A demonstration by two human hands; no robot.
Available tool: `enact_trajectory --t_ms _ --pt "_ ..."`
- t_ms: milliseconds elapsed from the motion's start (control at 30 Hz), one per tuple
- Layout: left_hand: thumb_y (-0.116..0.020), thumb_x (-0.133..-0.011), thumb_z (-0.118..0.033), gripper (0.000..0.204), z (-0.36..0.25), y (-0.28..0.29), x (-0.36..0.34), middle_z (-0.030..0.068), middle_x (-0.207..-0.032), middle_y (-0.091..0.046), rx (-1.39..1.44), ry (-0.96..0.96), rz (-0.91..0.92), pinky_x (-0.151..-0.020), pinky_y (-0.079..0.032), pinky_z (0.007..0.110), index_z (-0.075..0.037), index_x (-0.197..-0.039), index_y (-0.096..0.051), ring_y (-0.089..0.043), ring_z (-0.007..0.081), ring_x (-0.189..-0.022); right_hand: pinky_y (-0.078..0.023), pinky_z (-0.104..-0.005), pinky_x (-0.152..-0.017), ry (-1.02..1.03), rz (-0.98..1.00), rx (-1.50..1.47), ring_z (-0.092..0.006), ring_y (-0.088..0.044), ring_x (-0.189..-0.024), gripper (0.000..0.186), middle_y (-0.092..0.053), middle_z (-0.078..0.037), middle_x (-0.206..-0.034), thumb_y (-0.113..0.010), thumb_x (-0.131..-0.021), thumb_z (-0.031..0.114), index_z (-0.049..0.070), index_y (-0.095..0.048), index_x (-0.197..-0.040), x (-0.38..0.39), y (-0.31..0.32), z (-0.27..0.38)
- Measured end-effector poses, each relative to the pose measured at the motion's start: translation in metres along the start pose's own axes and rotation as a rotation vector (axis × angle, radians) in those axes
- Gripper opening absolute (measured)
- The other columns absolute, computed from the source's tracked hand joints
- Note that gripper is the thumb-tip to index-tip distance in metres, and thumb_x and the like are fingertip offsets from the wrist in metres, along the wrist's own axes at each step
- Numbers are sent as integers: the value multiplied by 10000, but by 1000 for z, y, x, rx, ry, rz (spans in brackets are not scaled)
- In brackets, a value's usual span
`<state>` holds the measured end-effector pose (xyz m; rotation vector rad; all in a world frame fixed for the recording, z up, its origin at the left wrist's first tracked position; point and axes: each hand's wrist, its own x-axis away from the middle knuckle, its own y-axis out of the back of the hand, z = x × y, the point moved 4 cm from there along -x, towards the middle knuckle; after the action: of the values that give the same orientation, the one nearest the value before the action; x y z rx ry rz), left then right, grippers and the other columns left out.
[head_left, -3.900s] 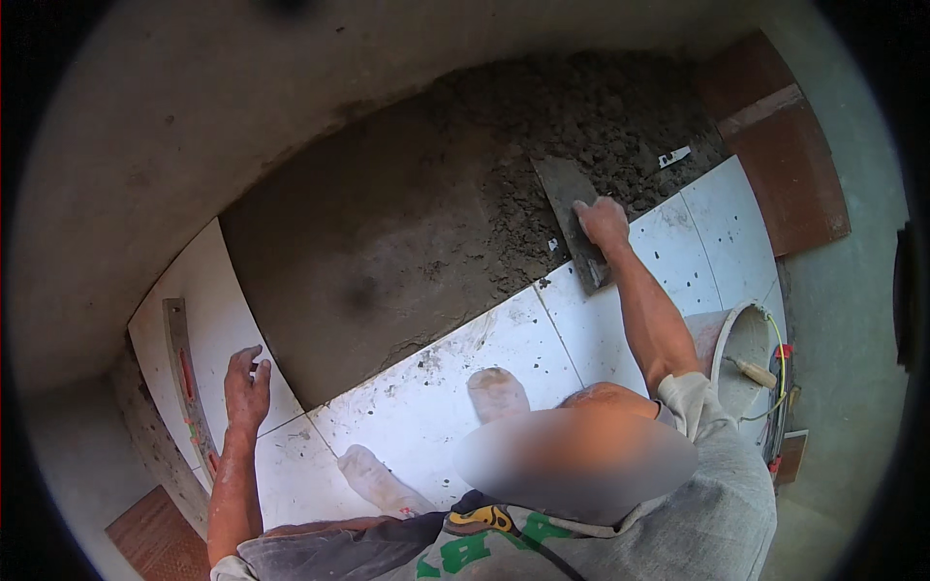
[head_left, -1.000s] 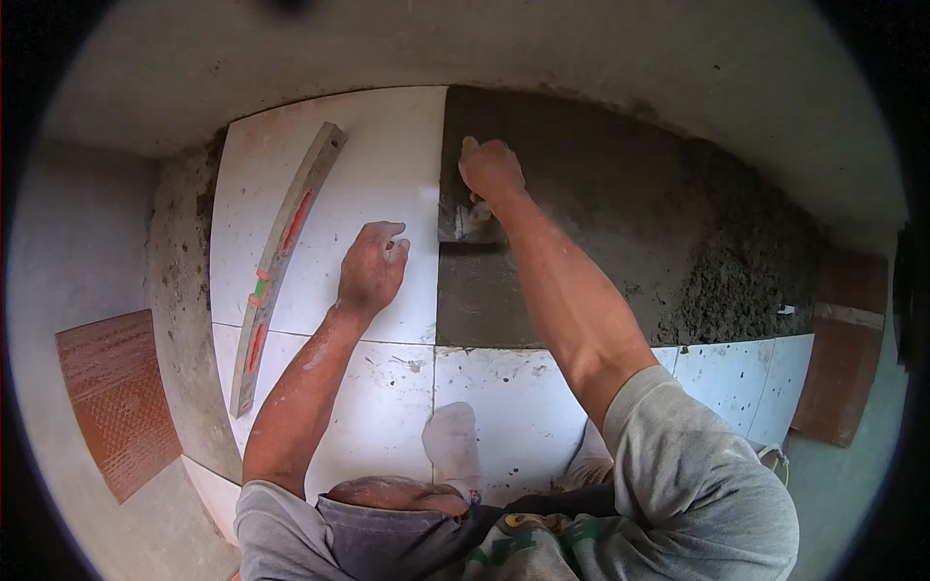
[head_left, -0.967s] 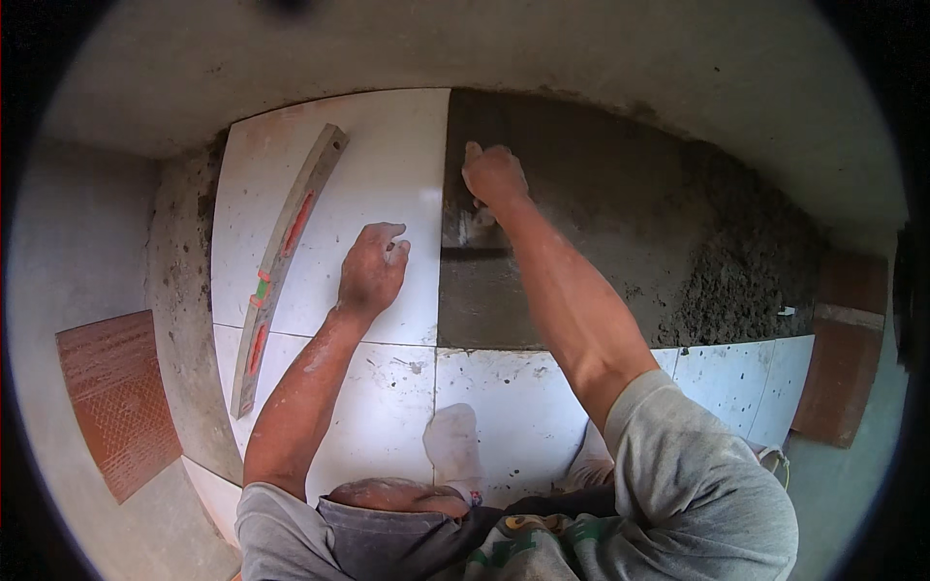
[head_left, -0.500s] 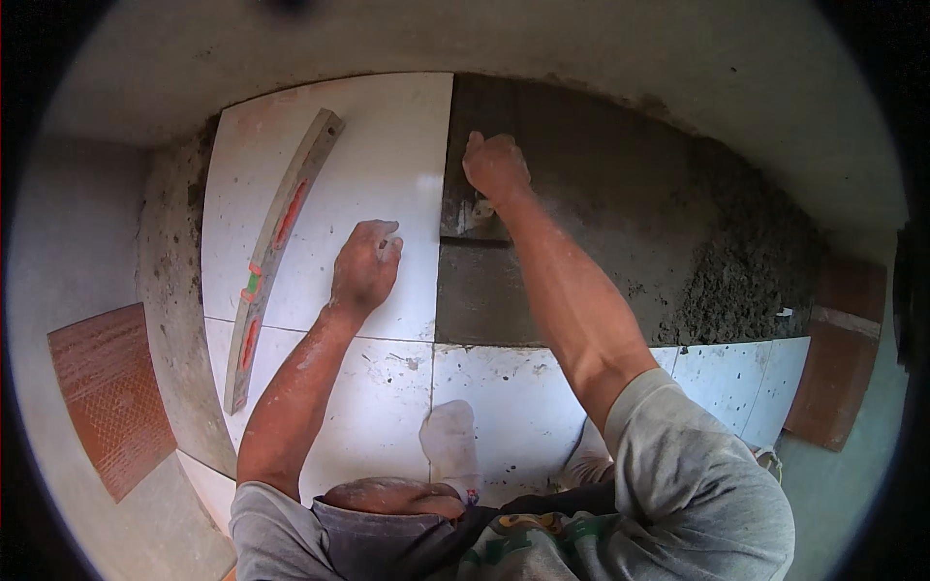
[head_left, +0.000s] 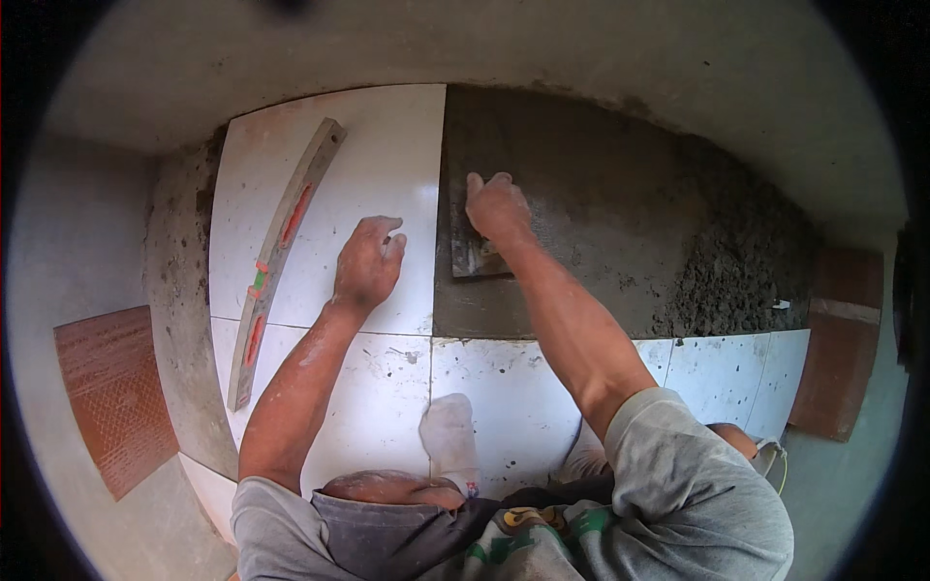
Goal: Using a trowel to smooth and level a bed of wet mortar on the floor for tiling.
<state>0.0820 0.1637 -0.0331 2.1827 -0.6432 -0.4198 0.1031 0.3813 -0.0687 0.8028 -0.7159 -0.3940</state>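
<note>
My right hand (head_left: pixel 498 207) is closed around the grip of a flat rectangular plastering trowel (head_left: pixel 475 259); its blade lies on the wet grey mortar (head_left: pixel 601 203), close to the edge of a large white tile (head_left: pixel 378 165). My fingers and wrist cover the handle and part of the blade. My left hand (head_left: pixel 370 259) is over the white tile, fingers loosely curled, thumb and forefinger apart, with nothing seen in it. Left of it a spirit level (head_left: pixel 281 247) with red slots and a green vial rests slantwise across the tiles.
Rougher, crumbly mortar (head_left: pixel 751 237) lies at the right end of the bed. Mortar-specked white tiles (head_left: pixel 504 387) run along the near side, under my feet. Reddish-brown tiles (head_left: pixel 111 397) stand at the left wall, others (head_left: pixel 841 339) at the right. A bare wall (head_left: pixel 465 44) rises behind.
My right hand has drawn the trowel nearer to me over the mortar, and its blade now shows flatter. The left hand has hardly moved. The view has shifted slightly.
</note>
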Motion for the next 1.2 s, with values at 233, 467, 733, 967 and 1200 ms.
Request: enact_trajectory --t_ms 233,467,733,967,1200 --pt "-602 -872 -121 239 13 2 15 184 -1071 -613 7 57 7 -817 -508 385 -8 -1082 -611 -612 338 -950 -454 -468 -957 141 -119 31 -425 -572 -1120 614 -573 -320 -1188 -420 -947 450 -119 -495 -1165 -76 -5 -7" --pt "-591 -883 -129 243 10 6 13 177 -1082 -607 12 -32 -13 -845 -495 392 -9 -1094 -610 -603 340 -968 -449 -462 -970 22 -6 -29 -409 -567 -1140 594 -574 -304 -1201 -393 -956 425 -114 -503 -1179 -48 9 27" --pt "-555 -906 -187 291 3 -8 -9 193 -1156 -585 -54 155 116 -949 -445 400 -7 -1124 -621 -575 341 -1069 -479 -486 -915 74 -57 10 -451 -597 -1050 590 -608 -333 -1087 -445 -948 432 -125 -491 -1139 8 -5 -6" --pt "-580 -904 -195 282 -15 -15 -18 178 -1145 -609 -129 70 93 -889 -484 381 -29 -1125 -637 -612 317 -996 -504 -497 -847 111 44 56 -443 -640 -933 523 -636 -323 -959 -475 -948 407 -106 -477 -1052 102 -21 -49" --pt "-572 -897 -191 283 -30 -18 -23 181 -1147 -611 -160 39 112 -887 -490 386 -26 -1115 -643 -603 327 -1040 -536 -492 -720 201 127 116 -439 -659 -782 473 -651 -290 -811 -479 -951 378 -93 -469 -999 156 -26 -83"
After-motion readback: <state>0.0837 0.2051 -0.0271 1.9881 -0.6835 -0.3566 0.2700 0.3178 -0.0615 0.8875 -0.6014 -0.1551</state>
